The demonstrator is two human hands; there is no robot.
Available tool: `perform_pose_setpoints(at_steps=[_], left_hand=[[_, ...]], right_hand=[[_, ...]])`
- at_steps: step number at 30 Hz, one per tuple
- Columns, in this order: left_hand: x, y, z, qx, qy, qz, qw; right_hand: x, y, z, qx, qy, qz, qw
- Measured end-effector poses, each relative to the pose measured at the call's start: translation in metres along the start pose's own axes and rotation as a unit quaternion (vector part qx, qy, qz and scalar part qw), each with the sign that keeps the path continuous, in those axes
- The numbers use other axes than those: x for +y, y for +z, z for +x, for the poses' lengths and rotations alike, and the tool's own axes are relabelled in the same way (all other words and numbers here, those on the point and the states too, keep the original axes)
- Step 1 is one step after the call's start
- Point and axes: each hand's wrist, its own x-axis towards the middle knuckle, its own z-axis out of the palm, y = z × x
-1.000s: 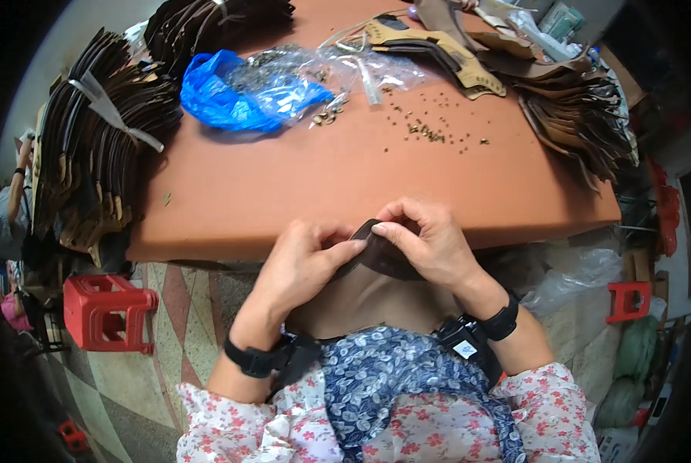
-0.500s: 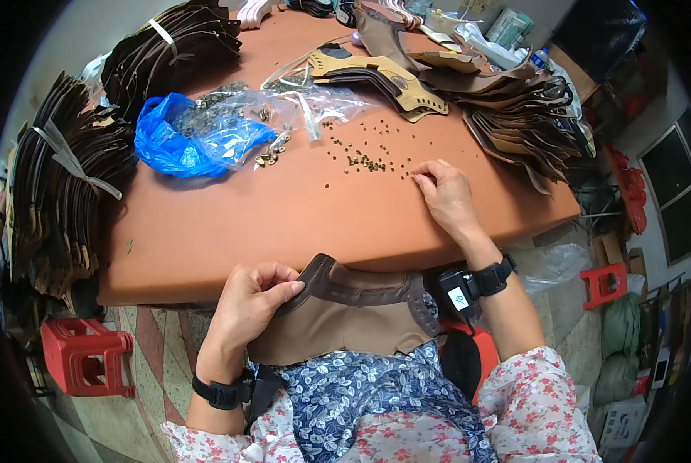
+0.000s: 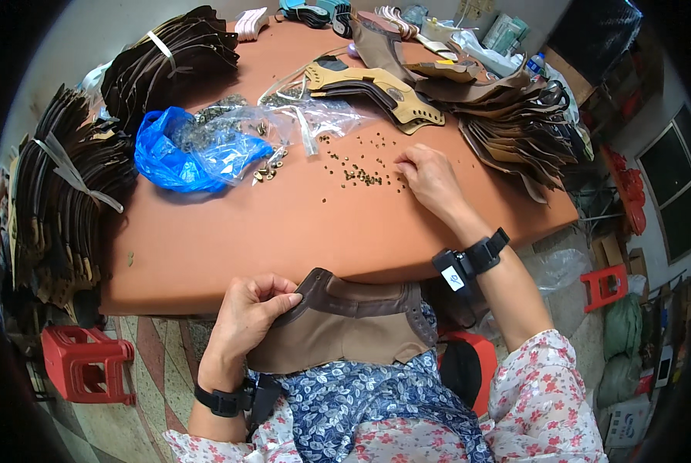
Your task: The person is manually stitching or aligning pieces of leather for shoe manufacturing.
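My left hand [image 3: 247, 312] pinches the top left corner of a brown leather shoe upper [image 3: 338, 328] between thumb and fingers. The piece has a darker brown collar band and eyelet holes along its right end; it lies across my lap on a blue leaf-print apron [image 3: 361, 397], just below the table edge. Over the table, my right hand [image 3: 430, 181] has its thumb and fingertips pressed together at the right side of scattered small brass-coloured eyelets [image 3: 365, 176]. Anything between those fingertips is too small or hidden to make out.
An orange-brown table [image 3: 230, 239] holds a blue plastic bag [image 3: 160, 154] with larger metal fittings [image 3: 268, 168] beside it. Bundled dark uppers [image 3: 75, 185] stand at left; stacked brown uppers [image 3: 515, 139] and a tan upper [image 3: 376, 89] lie at right. Red stools [image 3: 87, 363] stand on the floor.
My right hand has shifted slightly left and away from me, closer to the eyelets. My left hand keeps its grip on the shoe upper. The whole view has tilted a little.
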Motion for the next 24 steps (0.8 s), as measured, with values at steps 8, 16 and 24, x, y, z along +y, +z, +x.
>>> perform_pose_setpoints(at_steps=[8, 16, 24], left_hand=[[-0.002, 0.000, 0.001, 0.002, -0.001, 0.002, 1.000], [0.002, -0.001, 0.002, 0.000, -0.005, 0.020, 1.000], [0.001, -0.002, 0.002, -0.003, 0.004, 0.032, 0.999]], right_hand=[[-0.001, 0.014, 0.020, -0.025, -0.007, -0.029, 0.999], [-0.008, 0.013, 0.015, -0.047, 0.007, -0.031, 0.998], [-0.011, 0.005, 0.001, -0.006, -0.110, -0.106, 0.988]])
